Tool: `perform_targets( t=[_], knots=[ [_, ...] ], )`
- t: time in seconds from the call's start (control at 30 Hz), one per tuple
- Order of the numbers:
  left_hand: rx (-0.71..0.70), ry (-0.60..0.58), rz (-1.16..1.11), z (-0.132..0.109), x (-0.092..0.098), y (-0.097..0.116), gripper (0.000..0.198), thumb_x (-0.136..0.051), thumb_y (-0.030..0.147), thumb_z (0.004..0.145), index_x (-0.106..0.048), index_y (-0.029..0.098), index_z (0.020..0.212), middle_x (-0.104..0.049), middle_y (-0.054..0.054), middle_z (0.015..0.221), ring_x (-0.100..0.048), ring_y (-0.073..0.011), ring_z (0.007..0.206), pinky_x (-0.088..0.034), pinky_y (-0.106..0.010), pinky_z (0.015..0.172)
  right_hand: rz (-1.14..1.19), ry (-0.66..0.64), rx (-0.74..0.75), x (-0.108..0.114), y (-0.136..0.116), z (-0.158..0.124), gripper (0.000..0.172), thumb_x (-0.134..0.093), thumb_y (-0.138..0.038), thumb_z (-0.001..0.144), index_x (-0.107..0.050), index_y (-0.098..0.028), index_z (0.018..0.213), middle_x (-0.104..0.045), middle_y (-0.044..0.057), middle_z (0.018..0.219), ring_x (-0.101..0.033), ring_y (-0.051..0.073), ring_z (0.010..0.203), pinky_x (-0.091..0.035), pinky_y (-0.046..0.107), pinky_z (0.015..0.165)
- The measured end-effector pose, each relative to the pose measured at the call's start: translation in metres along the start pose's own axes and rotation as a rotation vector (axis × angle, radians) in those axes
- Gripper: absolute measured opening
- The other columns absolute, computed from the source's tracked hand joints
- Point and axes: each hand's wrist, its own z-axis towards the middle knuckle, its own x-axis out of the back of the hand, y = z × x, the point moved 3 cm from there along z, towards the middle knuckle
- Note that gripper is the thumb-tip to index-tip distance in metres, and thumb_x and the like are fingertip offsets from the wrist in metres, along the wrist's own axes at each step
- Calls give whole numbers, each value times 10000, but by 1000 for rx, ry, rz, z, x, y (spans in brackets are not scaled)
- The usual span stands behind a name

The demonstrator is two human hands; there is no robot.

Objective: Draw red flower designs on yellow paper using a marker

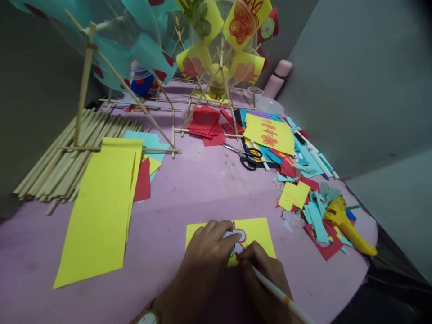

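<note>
Near the tabletop's [202,189] front edge, your left hand [209,245] lies unclenched, fingers pressing a white cutout [238,236] onto the yellow sheet [258,231]. Your right hand [261,265] pinches a pen [280,294], tip at the cutout's red-lined rim. The sheet looks thin, light and likely to slide, so pin it flat beside the cutout. Its long axis runs along the front edge; the pen slants back toward your right.
</note>
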Motion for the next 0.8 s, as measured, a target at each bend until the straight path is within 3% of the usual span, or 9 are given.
perform_targets(
  t=[0.4,0.8],
  knots=[
    [20,-41,16,1,0,0,256,-624,113,824,-638,255,1036,-640,-19,1016,-569,-210,872,-441,-333,680,-141,46,56,-2,-1,-5,173,-374,-262,822,-475,-244,683,-560,-53,480,-520,135,383,-336,209,409],
    [3,-70,49,1,-4,-2,199,-605,212,861,-633,257,1053,-630,-33,1066,-560,-211,926,-440,-331,718,-262,77,123,1,-8,-5,206,-357,-238,825,-479,-239,658,-607,-22,477,-574,151,390,-354,216,412]
  ],
)
